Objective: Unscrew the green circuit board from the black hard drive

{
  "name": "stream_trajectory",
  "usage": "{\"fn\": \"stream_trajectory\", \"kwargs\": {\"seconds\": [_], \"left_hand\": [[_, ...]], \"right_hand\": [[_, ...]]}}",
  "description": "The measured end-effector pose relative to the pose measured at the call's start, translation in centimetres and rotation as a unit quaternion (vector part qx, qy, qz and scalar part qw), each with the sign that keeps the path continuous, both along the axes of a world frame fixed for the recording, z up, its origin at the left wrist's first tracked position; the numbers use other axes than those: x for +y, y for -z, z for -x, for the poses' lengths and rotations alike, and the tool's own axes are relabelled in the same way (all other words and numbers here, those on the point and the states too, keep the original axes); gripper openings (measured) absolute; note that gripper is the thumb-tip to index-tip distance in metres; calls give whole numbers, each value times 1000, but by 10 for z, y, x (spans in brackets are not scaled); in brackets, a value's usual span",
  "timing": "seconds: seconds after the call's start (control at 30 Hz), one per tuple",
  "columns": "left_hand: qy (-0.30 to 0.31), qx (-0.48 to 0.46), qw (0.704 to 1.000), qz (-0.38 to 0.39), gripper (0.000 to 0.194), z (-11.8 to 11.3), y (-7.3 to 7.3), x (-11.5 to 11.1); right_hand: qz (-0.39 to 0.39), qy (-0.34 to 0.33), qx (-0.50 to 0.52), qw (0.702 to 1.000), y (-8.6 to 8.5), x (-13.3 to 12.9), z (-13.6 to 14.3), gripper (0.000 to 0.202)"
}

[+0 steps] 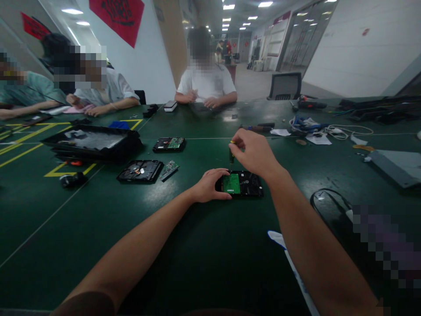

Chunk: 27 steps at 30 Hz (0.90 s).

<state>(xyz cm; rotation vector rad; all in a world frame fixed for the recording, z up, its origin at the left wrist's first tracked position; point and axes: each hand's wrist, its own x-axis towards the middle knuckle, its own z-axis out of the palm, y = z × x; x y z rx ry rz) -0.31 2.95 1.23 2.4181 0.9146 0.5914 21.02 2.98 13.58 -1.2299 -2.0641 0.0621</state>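
A black hard drive (251, 183) with a green circuit board (232, 184) lies flat on the dark green table, board side up. My left hand (210, 186) grips its left end, thumb along the near edge and fingers at the far edge. Above the board, my right hand (252, 151) is closed around a screwdriver (232, 156) held upright. The screwdriver's shaft points down at the far edge of the board; whether its tip sits in a screw is too small to tell.
Left of my hands lie a second hard drive (140, 171), a loose circuit board (170, 170) and another drive (169, 144). A black tray (94, 142) stands farther left. Cables (309, 125) and a grey metal case (394, 166) are at right. Co-workers sit across the table.
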Motion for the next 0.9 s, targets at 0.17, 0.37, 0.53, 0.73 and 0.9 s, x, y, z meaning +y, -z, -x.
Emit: {"fn": "stream_trajectory", "kwargs": {"seconds": [0.17,0.37,0.53,0.73,0.9], "left_hand": [[2,1,1000,-2,84,0,0,0],[0,-6,1000,-4,84,-1,1,0],[0,-4,1000,2,84,-1,1,1],[-3,-3,1000,6,84,-1,-2,-1],[-1,-3,1000,7,83,-1,-3,-2]], "right_hand": [[2,14,11,1000,2,2,-1,7],[3,5,-3,1000,0,0,0,8],[5,19,0,1000,1,1,0,6],[1,4,2,1000,1,2,-1,6],[-4,6,-5,1000,1,1,-1,5]]}}
